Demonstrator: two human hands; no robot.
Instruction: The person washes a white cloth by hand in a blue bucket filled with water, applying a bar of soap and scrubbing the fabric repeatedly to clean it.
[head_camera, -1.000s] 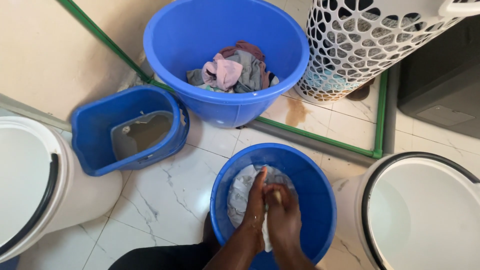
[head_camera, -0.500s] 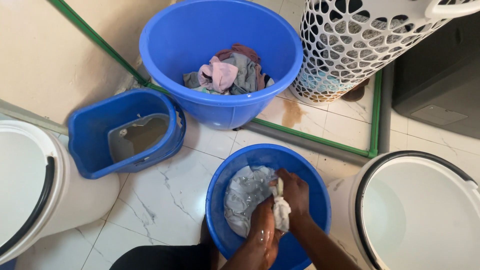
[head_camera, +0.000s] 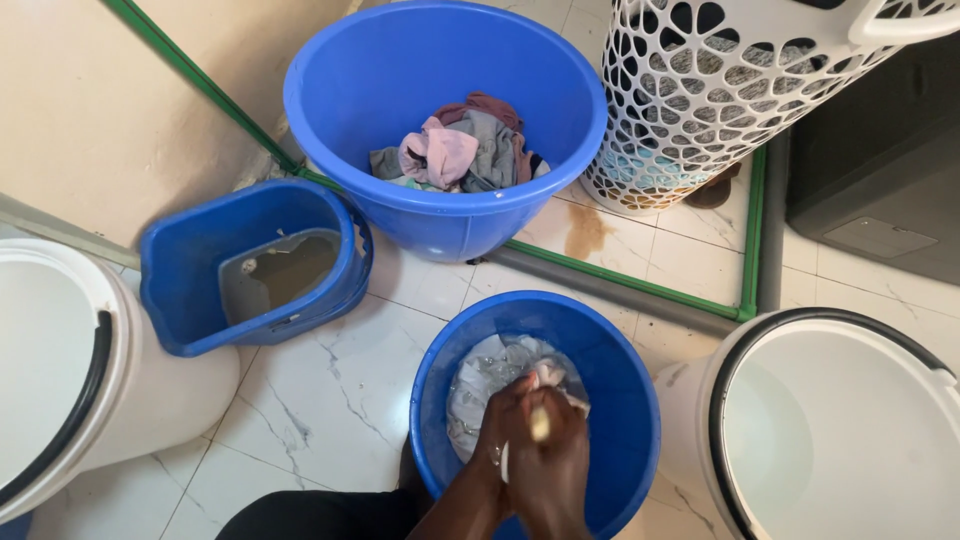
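The floor (head_camera: 330, 400) is white marble-look tile with grey veins, and a brown stain marks the tiles further back. A green strip (head_camera: 640, 275) runs across it and up along a cream wall (head_camera: 90, 110) at the far left. At the far right stands a dark grey box (head_camera: 880, 170) with a pale blank label on its top.

Near the middle sits a small blue bucket (head_camera: 625, 400). Inside it lies a wet white cloth (head_camera: 490, 375) in water. Both hands are pressed together over the cloth: the left hand (head_camera: 500, 415) is closed on a fold of it, and the right hand (head_camera: 550, 460) is clenched around the same bunch, with a bit of white showing between the fingers.

A white bin (head_camera: 60, 370) stands at the left and another white bin (head_camera: 830, 420) at the right, both open. A square blue bucket (head_camera: 190, 280) holding murky water sits left of centre. Beyond it a large blue tub (head_camera: 440, 215) holds a pile of pink, grey and maroon clothes (head_camera: 460, 145). A white laundry basket (head_camera: 720, 90) with cut-out holes stands at the far right.
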